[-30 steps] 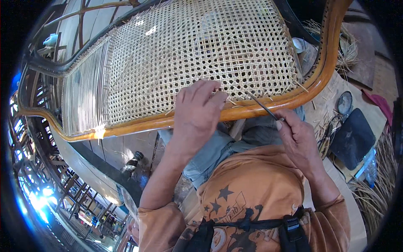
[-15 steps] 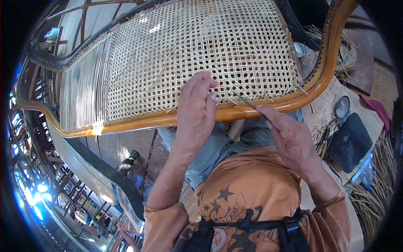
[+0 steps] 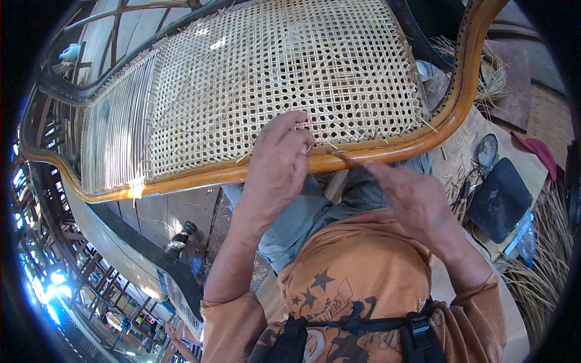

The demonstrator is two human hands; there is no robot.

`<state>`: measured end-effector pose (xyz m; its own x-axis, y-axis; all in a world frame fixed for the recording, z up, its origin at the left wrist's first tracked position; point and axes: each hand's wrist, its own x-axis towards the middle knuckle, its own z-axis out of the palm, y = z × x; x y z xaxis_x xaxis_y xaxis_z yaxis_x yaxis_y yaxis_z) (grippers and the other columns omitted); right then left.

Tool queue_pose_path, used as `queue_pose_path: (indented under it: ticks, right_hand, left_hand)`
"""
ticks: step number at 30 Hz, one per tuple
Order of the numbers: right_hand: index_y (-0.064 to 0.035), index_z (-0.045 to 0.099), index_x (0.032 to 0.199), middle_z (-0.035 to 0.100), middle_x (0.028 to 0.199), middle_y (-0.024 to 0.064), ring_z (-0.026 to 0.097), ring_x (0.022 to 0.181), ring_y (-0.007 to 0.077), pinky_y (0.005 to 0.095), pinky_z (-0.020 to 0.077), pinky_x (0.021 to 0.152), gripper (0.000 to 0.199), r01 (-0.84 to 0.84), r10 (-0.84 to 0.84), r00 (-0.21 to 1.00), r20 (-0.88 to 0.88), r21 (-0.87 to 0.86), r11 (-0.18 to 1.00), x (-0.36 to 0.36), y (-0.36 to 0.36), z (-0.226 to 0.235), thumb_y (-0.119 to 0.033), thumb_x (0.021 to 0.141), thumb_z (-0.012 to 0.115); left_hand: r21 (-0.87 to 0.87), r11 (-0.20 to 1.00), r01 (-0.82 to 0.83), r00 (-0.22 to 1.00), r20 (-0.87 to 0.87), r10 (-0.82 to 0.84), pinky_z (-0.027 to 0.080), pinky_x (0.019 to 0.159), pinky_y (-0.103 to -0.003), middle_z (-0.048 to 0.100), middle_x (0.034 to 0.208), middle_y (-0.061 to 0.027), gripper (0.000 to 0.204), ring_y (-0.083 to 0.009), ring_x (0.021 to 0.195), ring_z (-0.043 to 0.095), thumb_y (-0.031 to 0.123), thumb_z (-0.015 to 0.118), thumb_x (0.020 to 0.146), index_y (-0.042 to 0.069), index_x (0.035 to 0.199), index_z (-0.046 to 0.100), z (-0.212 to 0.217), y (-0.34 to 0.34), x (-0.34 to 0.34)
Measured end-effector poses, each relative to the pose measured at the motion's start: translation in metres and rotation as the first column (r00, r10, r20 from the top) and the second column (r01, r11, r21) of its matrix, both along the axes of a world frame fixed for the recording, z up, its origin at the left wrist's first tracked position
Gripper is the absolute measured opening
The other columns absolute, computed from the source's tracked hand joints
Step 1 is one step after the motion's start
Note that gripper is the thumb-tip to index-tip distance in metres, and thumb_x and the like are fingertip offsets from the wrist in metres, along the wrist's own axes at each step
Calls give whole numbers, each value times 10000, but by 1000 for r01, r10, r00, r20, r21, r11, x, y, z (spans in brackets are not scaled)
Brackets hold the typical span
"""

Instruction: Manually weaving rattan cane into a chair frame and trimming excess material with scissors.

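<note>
A woven cane panel with open holes is strung in a varnished wooden frame across my lap. My left hand lies over the frame's near rail, fingers bent and closed at the edge of the weave; whatever they pinch is hidden. From my closed right hand, just right of it, a thin dark awl-like tool points up and left to the rail. Its grip is covered by my fingers, which are slightly blurred. Short cane ends stick up along the near edge of the panel.
To the right, a dark flat slab, a small dark oval dish and cane scraps lie on a board. Bundled cane strands stand beyond. Another caned frame is at lower left, with a person's hand farther back.
My right hand has turned, lowering the tool's tip from the weave to the rail. My left hand's fingers have moved slightly down and curled more. The whole view has shifted a little.
</note>
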<state>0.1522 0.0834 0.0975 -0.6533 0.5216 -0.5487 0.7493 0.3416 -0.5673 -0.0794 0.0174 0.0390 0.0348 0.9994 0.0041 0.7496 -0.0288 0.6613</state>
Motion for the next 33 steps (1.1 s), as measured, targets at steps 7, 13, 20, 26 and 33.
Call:
queue_pose_path:
  ticks: [7,13,20,26,33]
  right_hand:
    - [-43,550,1216,655,987,193,642,860,354,437,526,724,339,134,-100,970,-221,147,980,22,-12,-16,-65,880,514]
    - [-30,571,1168,652,1000,205,641,871,365,440,525,737,298,153,-136,968,-209,65,986,11,-5,-15,-69,877,521]
    - [-17,583,1040,624,844,205,621,759,376,434,493,653,176,301,-295,934,-204,0,954,17,-5,-10,-100,889,549]
    - [-29,579,1001,600,814,183,610,741,362,406,477,632,141,421,-386,884,-265,88,903,3,-10,-18,-120,893,585]
    - [-1,619,917,633,799,221,626,762,394,450,495,692,240,293,-290,956,-38,108,950,-54,22,-9,-236,883,587]
  left_hand:
    - [-4,999,-33,997,74,33,431,930,-377,577,1162,-133,189,-303,1082,538,9,628,800,51,983,607,7,11,15]
    - [-33,999,26,998,63,-24,435,876,-401,595,1036,-106,176,-293,981,549,7,613,794,46,965,619,4,18,9]
    - [-101,992,79,982,179,-60,436,862,-390,605,971,-95,160,-281,943,569,-5,587,795,53,942,606,-5,31,-3]
    - [27,989,147,981,124,-149,461,824,-392,613,922,-117,133,-302,900,587,22,576,823,40,953,596,-13,27,-7]
    - [-102,992,68,973,228,-43,470,821,-400,643,908,-140,164,-316,919,597,74,583,841,28,993,626,-13,28,-12]
